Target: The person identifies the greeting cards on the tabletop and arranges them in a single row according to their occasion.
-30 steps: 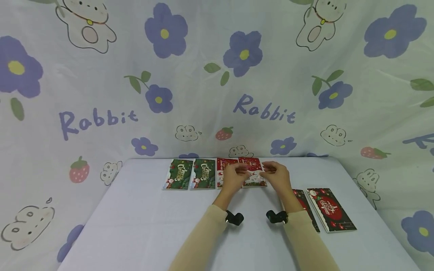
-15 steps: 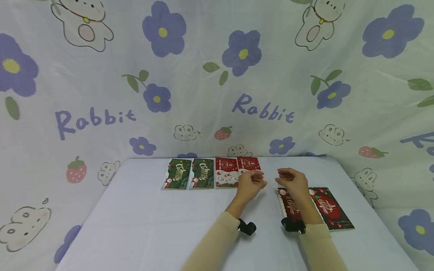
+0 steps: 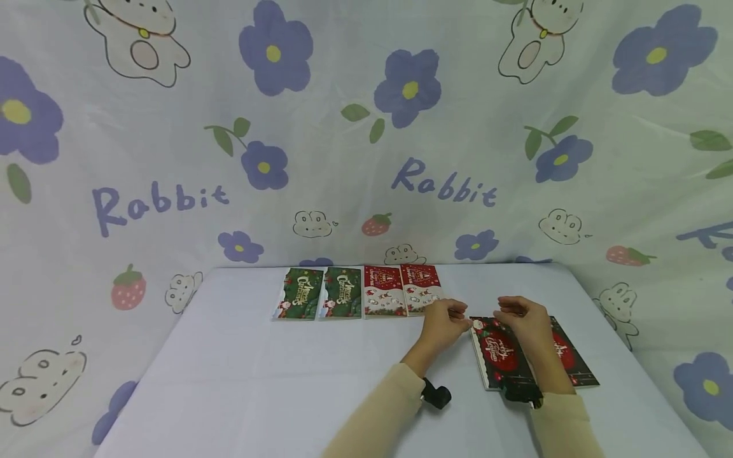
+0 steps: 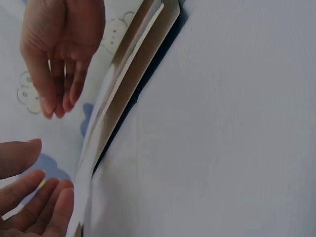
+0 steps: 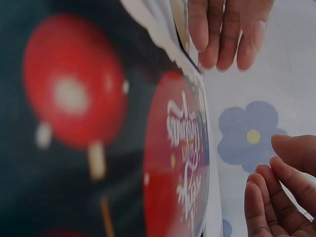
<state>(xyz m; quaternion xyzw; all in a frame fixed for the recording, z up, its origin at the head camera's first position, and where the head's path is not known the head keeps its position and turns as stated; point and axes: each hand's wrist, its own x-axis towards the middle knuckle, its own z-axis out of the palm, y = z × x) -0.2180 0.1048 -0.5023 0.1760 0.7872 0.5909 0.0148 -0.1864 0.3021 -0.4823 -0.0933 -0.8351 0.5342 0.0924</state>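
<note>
My left hand (image 3: 443, 324) hovers over the white table, fingers loosely bent and holding nothing, near the front edge of a red-and-white Christmas card (image 3: 422, 286). To its right, my right hand (image 3: 525, 324) hangs with relaxed fingers above two dark Christmas cards with red circles. The nearer dark card (image 3: 497, 353) is partly covered by my right wrist; the other dark card (image 3: 572, 356) is partly behind the forearm. In the left wrist view, card edges (image 4: 133, 64) show between layers, with my left fingers (image 4: 49, 207) apart from them. The right wrist view has my right fingers (image 5: 276, 197) holding nothing.
Along the table's back edge lie two green Christmas cards (image 3: 302, 292) and another red-and-white card (image 3: 383, 291) in a row. Behind the table (image 3: 258, 388) hangs a white cloth (image 3: 321, 159) printed with flowers and rabbits.
Both hands have moved right and nearer, away from the red-and-white cards towards the dark cards. The row of cards at the back stays in place.
</note>
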